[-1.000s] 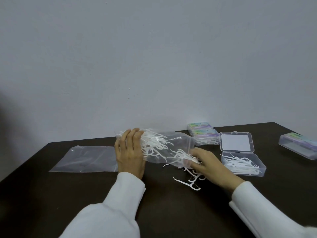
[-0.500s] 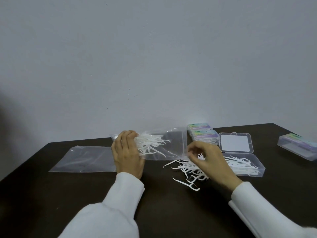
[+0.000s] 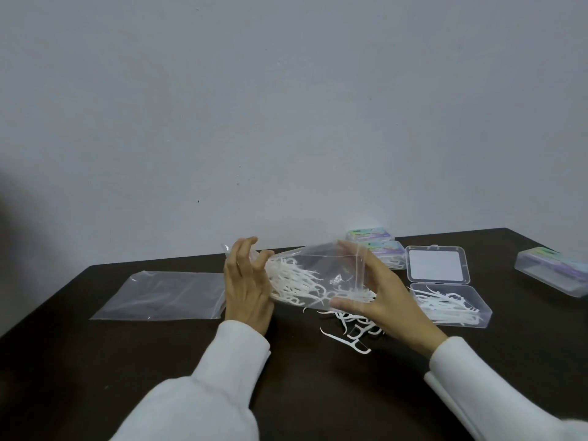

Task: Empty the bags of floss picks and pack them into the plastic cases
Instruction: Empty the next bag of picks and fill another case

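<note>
A clear plastic bag (image 3: 321, 265) half full of white floss picks (image 3: 292, 281) is lifted a little off the dark table. My left hand (image 3: 245, 288) pinches its closed left end. My right hand (image 3: 378, 294) grips its open right end, fingers above and thumb below. Loose floss picks (image 3: 350, 329) lie on the table under that opening. Just right of my right hand stands an open clear case (image 3: 451, 308) holding several picks, its lid (image 3: 437, 264) laid back flat.
An empty flat bag (image 3: 159, 296) lies on the table to the left. Two closed labelled cases (image 3: 378, 246) sit by the wall behind the open case, and another closed case (image 3: 553, 270) is at the far right. The dark table (image 3: 95, 361) meets a plain wall.
My right hand left the loose picks on the table and took hold of the bag's open end. Both hands raised the bag off the table.
</note>
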A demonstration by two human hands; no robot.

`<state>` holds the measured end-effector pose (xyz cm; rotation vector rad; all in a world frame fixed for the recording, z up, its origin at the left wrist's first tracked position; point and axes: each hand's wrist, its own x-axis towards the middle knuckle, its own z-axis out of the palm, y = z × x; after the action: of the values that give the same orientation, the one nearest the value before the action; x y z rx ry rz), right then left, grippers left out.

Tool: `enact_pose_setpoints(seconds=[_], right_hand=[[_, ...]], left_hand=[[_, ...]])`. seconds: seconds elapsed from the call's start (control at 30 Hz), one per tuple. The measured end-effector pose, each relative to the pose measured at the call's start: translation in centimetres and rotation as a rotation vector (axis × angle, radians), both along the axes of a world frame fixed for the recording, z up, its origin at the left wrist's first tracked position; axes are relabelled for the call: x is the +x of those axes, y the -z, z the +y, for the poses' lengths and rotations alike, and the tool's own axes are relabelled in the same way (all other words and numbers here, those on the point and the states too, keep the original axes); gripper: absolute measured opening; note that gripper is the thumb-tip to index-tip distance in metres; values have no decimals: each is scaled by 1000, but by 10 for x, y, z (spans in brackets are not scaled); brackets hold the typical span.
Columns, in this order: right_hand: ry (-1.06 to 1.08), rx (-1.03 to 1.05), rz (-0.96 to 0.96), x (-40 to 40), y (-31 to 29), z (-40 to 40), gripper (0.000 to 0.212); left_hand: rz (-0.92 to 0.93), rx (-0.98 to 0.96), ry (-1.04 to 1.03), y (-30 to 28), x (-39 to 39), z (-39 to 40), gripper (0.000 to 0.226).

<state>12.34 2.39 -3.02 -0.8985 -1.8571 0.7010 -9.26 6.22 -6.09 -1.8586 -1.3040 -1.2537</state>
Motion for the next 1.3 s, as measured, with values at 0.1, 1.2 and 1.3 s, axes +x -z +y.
enact_pose_setpoints(seconds=[0.1, 1.2, 1.3], right_hand=[[-18, -23, 13, -1, 0, -1, 73], [332, 160, -624, 0, 5, 0, 14], [358, 178, -598, 2, 4, 3, 11]], left_hand=[[-27, 17, -28, -2, 2, -3, 90], [-101, 41, -24, -4, 11, -15, 87], [-180, 1, -73, -5, 6, -15, 83]])
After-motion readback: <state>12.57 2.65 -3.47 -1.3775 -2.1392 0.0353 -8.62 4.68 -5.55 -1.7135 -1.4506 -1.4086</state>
